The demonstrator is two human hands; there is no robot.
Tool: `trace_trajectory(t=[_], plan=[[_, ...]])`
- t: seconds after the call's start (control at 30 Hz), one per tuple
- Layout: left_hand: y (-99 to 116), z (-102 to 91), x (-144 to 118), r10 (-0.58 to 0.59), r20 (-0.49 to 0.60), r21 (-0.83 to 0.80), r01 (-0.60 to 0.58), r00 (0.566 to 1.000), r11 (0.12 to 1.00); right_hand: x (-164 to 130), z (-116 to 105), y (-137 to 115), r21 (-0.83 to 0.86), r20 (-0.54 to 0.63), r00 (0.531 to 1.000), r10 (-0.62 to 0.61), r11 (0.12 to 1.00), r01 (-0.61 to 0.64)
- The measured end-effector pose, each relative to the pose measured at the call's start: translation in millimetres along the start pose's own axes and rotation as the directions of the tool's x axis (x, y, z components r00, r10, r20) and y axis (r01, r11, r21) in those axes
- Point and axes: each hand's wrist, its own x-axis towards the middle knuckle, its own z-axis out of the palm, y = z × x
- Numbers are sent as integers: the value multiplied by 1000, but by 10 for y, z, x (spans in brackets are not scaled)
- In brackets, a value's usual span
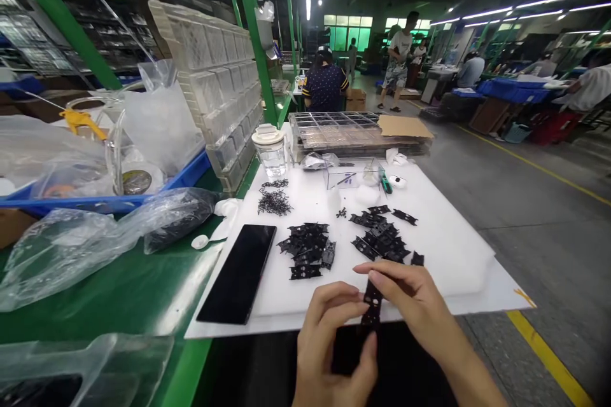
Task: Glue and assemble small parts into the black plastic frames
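Note:
Both of my hands hold one small flat black part (372, 306) with holes, just off the near edge of a white foam sheet (458, 248). My left hand (329, 343) grips its lower end between thumb and fingers. My right hand (410, 305) pinches its upper end. Two heaps of the same black parts lie on the sheet: one pile (309, 250) in the middle and another pile (382, 235) to its right. A small heap of black screws (273, 201) lies farther back.
A black phone (239, 272) lies on the sheet's left side. A lidded clear jar (270, 151), stacked clear trays (353, 133), an upright tray stack (214, 82), a blue bin (186, 175) and plastic bags (71, 241) crowd the bench. People work in the aisle behind.

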Motion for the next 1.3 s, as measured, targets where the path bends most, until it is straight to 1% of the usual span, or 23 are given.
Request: trace_trajectory(t=[0.03, 0.07, 0.1, 0.13, 0.17, 0.2, 0.23, 0.3, 0.37, 0.4, 0.43, 0.47, 0.5, 0.57, 0.67, 0.73, 0.8, 0.93, 1.03, 1.17, 1.23, 1.3], plan=[[-10, -4, -16, -130, -15, -196, 125, 991, 973, 37, -2, -8, 10, 33, 999, -12, 1000, 11], [-26, -12, -24, -270, 9, -397, 251, 963, 883, 75, 2, -19, 24, 80, 996, -25, 999, 23], [-48, -23, -23, -386, 65, -561, 353, 920, 749, 113, 11, -34, 49, 143, 989, -34, 998, 27], [-74, -38, -11, -460, 134, -662, 425, 878, 618, 151, 25, -54, 81, 221, 975, -38, 996, 20], [-102, -56, 8, -502, 195, -717, 472, 843, 513, 190, 40, -81, 110, 303, 952, -36, 994, 2], [-130, -75, 34, -519, 241, -744, 500, 820, 443, 231, 54, -114, 130, 377, 926, -31, 991, -20], [-157, -93, 63, -517, 274, -758, 513, 811, 404, 278, 65, -154, 135, 441, 897, -26, 990, -38], [-202, -123, 124, -490, 320, -783, 518, 811, 345, 403, 78, -251, 106, 541, 840, -42, 994, -19], [-230, -138, 184, -461, 363, -806, 521, 810, 280, 601, 104, -353, 38, 591, 802, -87, 996, 80], [-239, -139, 214, -452, 378, -814, 523, 808, 254, 734, 135, -393, -28, 592, 799, -105, 988, 151], [-245, -137, 246, -447, 389, -818, 526, 805, 235, 887, 185, -418, -114, 573, 811, -119, 968, 223], [-251, -133, 279, -451, 396, -817, 532, 800, 225, 1056, 256, -422, -262, 535, 835, -126, 915, 307], [-256, -128, 312, -461, 399, -812, 539, 793, 223, 1235, 347, -404, -358, 483, 867, -125, 875, 325], [-274, -113, 370, -495, 380, -803, 544, 782, 242, 1588, 568, -301, -471, 402, 906, -133, 818, 329], [-328, -91, 408, -542, 313, -805, 520, 780, 284, 1986, 878, -74, -613, 346, 932, -110, 725, 314], [-373, -78, 398, -555, 271, -815, 494, 787, 303, 2123, 993, 40, -671, 349, 932, -101, 668, 323], [-407, -65, 378, -560, 249, -817, 482, 790, 316, 2175, 1022, 90, -698, 375, 922, -95, 625, 349], [-416, -44, 378, -571, 226, -802, 483, 789, 351, 2183, 952, 54, -719, 438, 895, -88, 563, 408], [-375, -44, 413, -594, 197, -782, 491, 780, 385, 2184, 902, 8, -737, 463, 883, -81, 517, 434], [-295, -39, 464, -631, 152, -744, 508, 761, 433, 2168, 861, 2, -779, 461, 882, -94, 432, 454], [-261, -18, 499, -642, 112, -735, 498, 759, 460, 2153, 839, 9, -782, 487, 868, -98, 393, 483], [-238, 19, 547, -645, 77, -731, 483, 760, 482, 2143, 815, 13, -770, 528, 844, -93, 367, 522]])
